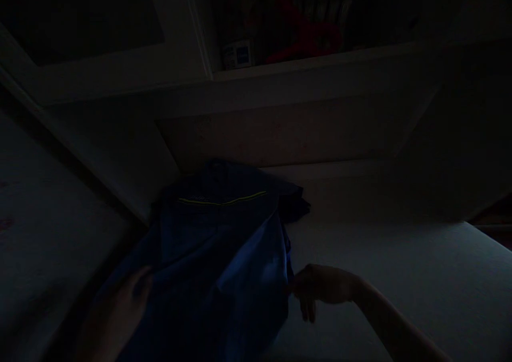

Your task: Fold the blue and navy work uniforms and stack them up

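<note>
A dark blue shirt (248, 266) with a thin yellow line across its upper part lies spread on a pale surface. My right hand (320, 284) is at the shirt's right edge, thumb and forefinger pinched on the cloth while the other fingers hang down. Over the lower left of the shirt is my left hand (122, 308), blurred and dim, its thumb apart from the forefinger. I see nothing held in it, and whether it touches the cloth is unclear. The shirt's lower end runs out of view.
The pale surface (380, 276) extends to the right of the shirt. Behind it rises a cabinet with a shelf (320, 61) holding a small box (237, 54) and a red object (308, 34). A wall (44, 218) stands on the left. The light is very dim.
</note>
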Demonstrator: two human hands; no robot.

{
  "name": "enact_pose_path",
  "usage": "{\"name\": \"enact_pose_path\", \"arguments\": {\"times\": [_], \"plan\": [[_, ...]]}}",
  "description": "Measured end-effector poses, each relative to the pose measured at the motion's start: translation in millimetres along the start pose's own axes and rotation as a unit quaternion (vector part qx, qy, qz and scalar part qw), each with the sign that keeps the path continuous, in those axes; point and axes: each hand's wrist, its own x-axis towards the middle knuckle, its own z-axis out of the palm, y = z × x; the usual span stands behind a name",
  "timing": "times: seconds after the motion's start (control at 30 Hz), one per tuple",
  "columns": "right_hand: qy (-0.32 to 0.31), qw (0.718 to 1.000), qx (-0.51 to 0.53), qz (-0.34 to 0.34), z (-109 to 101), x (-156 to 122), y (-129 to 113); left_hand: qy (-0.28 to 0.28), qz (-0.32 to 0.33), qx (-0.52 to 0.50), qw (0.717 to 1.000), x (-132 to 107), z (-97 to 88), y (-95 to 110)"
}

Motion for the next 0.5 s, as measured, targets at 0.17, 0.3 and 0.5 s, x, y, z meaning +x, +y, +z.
{"name": "enact_pose_path", "arguments": {"times": [0.17, 0.3, 0.5], "plan": [[0.428, 0.894, -0.12, -0.05, -41.6, 13.7, 16.9, -0.216, 0.072, -0.199, 0.953, -14.3, 85.4, 131.1], [0.544, 0.783, -0.291, 0.084, -66.9, 3.6, 53.5, -0.238, 0.121, -0.132, 0.955, 3.7, 151.7, 164.3], [0.522, 0.71, -0.425, 0.207, -72.3, -15.9, 89.8, -0.252, 0.124, -0.032, 0.959, 14.7, 211.7, 142.8]]}}
